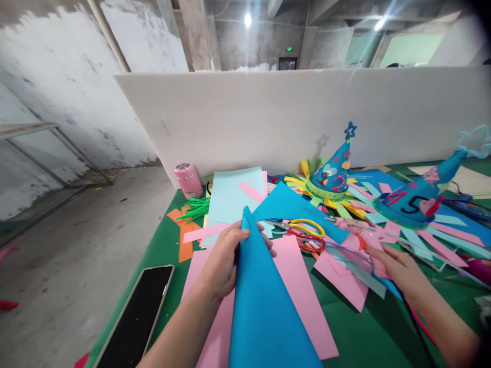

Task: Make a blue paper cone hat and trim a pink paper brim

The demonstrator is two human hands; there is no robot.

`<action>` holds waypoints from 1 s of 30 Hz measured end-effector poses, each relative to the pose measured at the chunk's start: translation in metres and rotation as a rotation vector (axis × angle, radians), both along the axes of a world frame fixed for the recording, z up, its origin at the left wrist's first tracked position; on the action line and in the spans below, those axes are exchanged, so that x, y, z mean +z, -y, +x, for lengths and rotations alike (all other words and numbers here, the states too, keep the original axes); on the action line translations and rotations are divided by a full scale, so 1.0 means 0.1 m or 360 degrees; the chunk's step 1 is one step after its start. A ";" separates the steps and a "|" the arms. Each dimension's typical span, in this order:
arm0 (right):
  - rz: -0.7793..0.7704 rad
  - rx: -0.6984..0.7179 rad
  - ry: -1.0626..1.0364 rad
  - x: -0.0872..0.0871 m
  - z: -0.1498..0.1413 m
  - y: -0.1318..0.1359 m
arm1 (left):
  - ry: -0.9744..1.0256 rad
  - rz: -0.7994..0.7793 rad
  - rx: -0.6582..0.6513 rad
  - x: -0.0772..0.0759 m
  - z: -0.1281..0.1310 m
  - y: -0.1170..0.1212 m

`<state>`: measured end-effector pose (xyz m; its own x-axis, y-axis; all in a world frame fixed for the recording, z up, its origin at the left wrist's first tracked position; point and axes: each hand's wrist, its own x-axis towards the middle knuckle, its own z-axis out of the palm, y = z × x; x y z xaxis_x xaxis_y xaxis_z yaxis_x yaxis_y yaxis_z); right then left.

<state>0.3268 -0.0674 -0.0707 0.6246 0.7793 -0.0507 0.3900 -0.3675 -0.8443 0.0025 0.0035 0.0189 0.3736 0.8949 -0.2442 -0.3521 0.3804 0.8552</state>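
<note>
- Head view: left hand [222,255] pinches blue paper cone [264,306] near tip, inward from green table's [368,332] left edge.
- Right hand [399,266] grips pink glue gun [370,235].
- Cone seems light, easily creased; hold tip softly.

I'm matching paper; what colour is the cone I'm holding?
The cone is blue; see the head view.

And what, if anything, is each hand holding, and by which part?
The left hand holds the rolled blue paper near its pointed tip; the right hand holds the pink glue gun by its handle.
</note>
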 end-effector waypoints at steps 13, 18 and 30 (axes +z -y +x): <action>-0.0304 0.0064 0.0345 -0.35 -0.03 -0.13 | -0.0011 0.0015 0.0017 -0.10 -0.01 -0.05; -0.0216 -0.0043 0.0651 -0.13 -0.14 -0.11 | -0.0005 0.0005 0.0010 -0.09 -0.01 -0.05; -0.0525 -0.0202 0.0898 -0.04 0.17 0.19 | -0.0001 -0.0021 -0.0017 -0.13 -0.02 -0.08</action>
<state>0.3439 -0.0864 -0.0752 0.7111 0.6977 0.0875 0.6759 -0.6438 -0.3587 0.0000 0.0116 0.0057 0.3831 0.8874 -0.2565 -0.3471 0.3957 0.8503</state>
